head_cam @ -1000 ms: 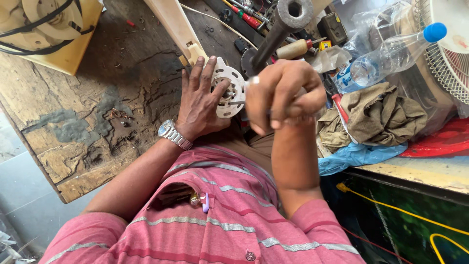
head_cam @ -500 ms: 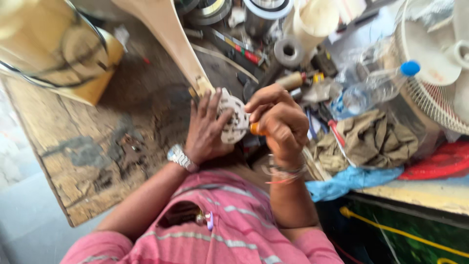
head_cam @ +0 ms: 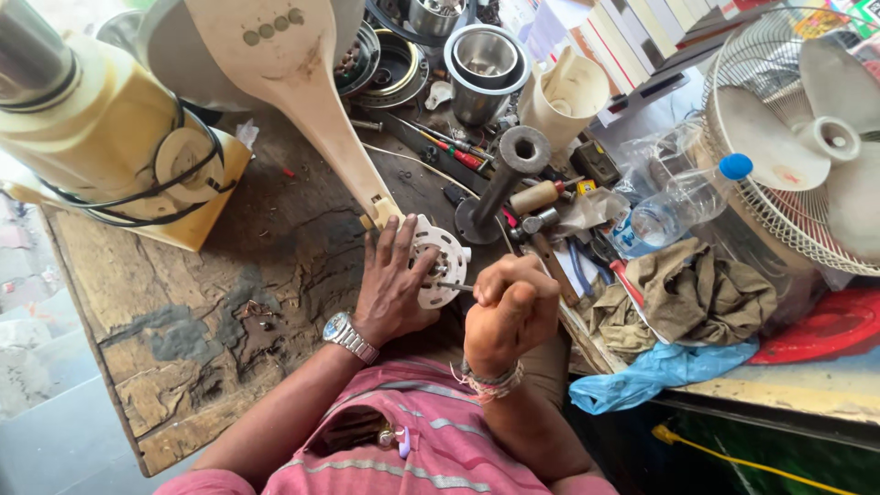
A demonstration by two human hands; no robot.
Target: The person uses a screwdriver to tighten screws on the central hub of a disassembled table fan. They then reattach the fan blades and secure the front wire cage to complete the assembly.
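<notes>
Here | left hand (head_cam: 396, 291) spread flat on white fan plate (head_cam: 442, 263) | right hand (head_cam: 510, 312) fisted on screwdriver (head_cam: 451, 286) | worn counter (head_cam: 192, 312) bare leftward, cluttered right by bottle (head_cam: 674, 206)

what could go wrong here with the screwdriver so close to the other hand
The right hand drives a thin metal screwdriver shaft into the round white slotted plastic disc, aimed toward the left hand pressing it down; a slip could probably jab those fingers. The disc sits near the worn wooden bench's edge, so it might slide off. Small screws could get lost among the cluttered hand tools.
</notes>
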